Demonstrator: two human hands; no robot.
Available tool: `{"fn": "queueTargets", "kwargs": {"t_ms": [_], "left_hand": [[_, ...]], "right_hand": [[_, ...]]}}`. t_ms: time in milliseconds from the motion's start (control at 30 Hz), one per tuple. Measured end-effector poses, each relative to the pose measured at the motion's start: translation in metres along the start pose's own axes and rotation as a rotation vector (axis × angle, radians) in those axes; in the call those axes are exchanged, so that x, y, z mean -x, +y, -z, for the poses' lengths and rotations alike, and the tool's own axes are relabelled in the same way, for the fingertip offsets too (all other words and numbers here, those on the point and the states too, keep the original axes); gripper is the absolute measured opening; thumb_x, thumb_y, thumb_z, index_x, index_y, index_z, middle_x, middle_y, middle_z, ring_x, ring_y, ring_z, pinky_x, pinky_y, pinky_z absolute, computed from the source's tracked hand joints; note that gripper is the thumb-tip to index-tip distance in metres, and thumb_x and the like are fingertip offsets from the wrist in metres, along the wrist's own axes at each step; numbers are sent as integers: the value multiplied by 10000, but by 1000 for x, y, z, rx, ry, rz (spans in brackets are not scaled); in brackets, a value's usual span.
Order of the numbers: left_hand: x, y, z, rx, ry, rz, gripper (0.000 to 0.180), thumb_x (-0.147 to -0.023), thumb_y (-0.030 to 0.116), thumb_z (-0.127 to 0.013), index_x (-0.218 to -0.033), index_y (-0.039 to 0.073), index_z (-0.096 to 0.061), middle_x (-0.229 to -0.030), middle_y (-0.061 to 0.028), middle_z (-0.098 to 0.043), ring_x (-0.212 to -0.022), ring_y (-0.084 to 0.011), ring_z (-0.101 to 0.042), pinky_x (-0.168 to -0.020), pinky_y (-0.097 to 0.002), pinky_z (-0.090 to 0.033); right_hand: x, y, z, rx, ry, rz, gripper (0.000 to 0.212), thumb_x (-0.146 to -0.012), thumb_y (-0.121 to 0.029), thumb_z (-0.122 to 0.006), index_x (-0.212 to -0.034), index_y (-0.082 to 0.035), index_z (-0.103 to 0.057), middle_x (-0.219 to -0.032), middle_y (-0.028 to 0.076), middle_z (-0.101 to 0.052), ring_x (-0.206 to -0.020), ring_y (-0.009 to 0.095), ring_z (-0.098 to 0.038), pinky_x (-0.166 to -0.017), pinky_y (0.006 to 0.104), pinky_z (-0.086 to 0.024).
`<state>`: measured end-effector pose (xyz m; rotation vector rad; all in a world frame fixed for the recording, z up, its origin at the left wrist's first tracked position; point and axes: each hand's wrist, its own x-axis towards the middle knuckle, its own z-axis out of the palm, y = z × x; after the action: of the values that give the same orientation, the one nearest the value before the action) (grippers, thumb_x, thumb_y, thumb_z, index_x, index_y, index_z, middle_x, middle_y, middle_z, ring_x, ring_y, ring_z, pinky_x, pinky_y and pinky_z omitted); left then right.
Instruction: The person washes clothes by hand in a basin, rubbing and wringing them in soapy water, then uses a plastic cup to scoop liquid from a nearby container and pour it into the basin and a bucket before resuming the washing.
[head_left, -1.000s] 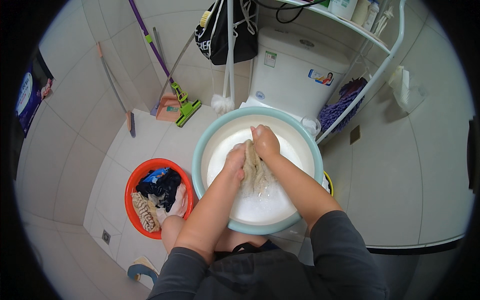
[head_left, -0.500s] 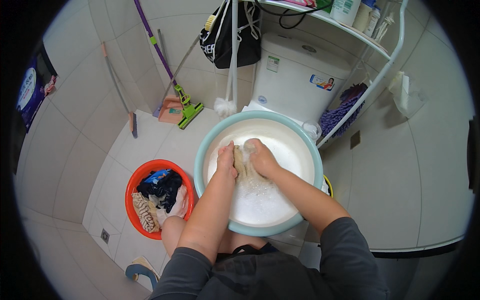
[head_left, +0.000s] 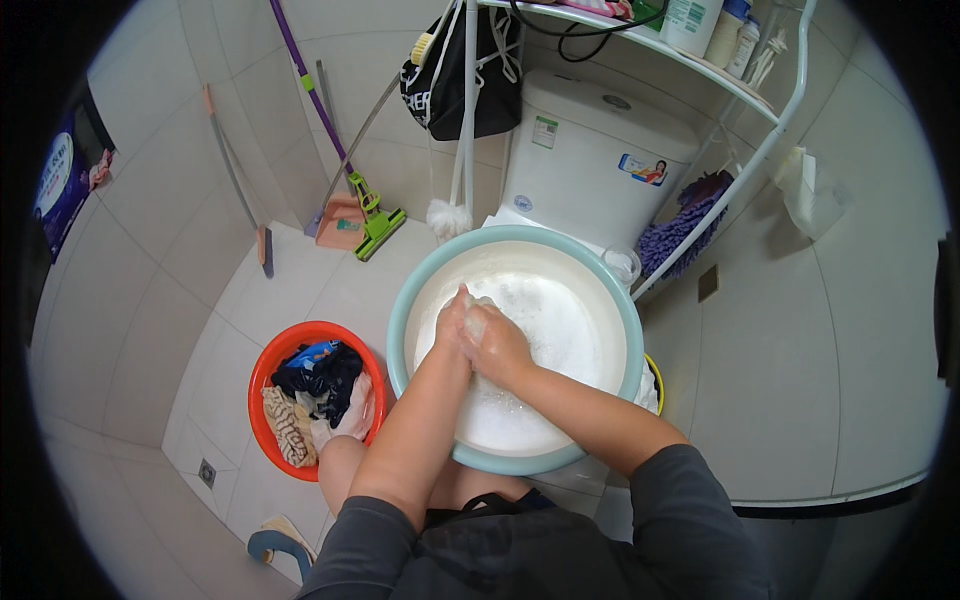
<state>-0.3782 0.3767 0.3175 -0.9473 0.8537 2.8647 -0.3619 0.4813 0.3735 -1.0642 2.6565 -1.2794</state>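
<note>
A large round basin with a pale blue-green rim holds white, foamy water in front of me. My left hand and my right hand are pressed together over its left half. Bunched between them is a wet beige cloth, mostly hidden by my palms and fingers. Both hands are closed on it, the right one wrapped over from the right side.
Left of the basin, a red tub holds dark, white and patterned clothes. Behind stands a white toilet tank beneath a white rack. A green-headed mop, a dustpan and a broom lean at the wall.
My right hand has moved left and slightly down to meet my left hand. The cloth, earlier stretched between them down to the suds, is now bunched in my hands.
</note>
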Motion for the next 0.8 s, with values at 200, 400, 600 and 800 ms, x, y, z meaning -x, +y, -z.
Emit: {"fn": "queueTargets", "kwargs": {"t_ms": [200, 400, 600, 800], "left_hand": [[26, -5, -32, -183, -14, 51, 365, -894, 376, -487, -1008, 33, -541, -937, -107, -603, -863, -275, -578, -771, -423, -470], [-25, -3, 9, -137, 160, -166, 277, -920, 304, -455, -980, 47, -538, -906, -99, -597, -820, -251, -582, -723, -418, -487], [-9, -5, -5, -148, 169, -59, 259, -918, 317, -464, -957, 76, -553, -881, -78, -601, -781, -228, -583, -694, -380, -490], [8, 1, -6, -109, 39, -34, 396, -921, 356, -440, -1111, 15, -512, -989, -120, -589, -851, -241, -578, -710, -362, -485]], "right_hand": [[-48, 55, 24, 175, -36, -422, 394, -871, -398, -444, -968, -37, -566, -1001, 188, -593, -917, 372, -562, -791, 436, -441], [-28, 72, 26, 477, -249, -464, 411, -884, -364, -431, -1080, -14, -521, -999, 186, -605, -957, 338, -572, -822, 422, -442], [-27, 95, 20, 178, -302, -427, 290, -868, -269, -481, -1066, -62, -525, -1017, 178, -586, -951, 342, -554, -827, 415, -432], [-16, 11, 8, 61, -21, -100, 267, -871, -276, -469, -985, -51, -556, -952, 211, -581, -891, 381, -549, -795, 435, -433]]}}
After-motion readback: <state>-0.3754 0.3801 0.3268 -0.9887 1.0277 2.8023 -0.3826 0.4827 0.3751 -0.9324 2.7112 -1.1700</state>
